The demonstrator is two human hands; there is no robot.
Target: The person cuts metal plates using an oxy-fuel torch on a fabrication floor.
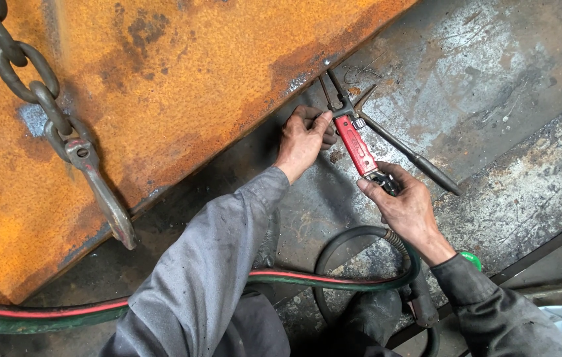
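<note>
My right hand (408, 206) grips the rear end of a red-handled electrode holder (356, 145), whose black jaws point up toward the lower edge of a large rusty orange steel plate (162, 86). My left hand (304, 139) rests beside the holder's front end, fingers curled against the thin dark rod (326, 89) clamped in the jaws. The rod's tip touches the seam where the rusty plate meets the grey steel floor plate (479, 73). Both arms wear grey sleeves.
A chipping hammer (413, 157) with a dark handle lies on the grey plate right of the holder. A heavy chain with a hook (89, 165) hangs over the rusty plate at left. Green and red hoses (63, 311) and a black cable (387, 241) run below my arms.
</note>
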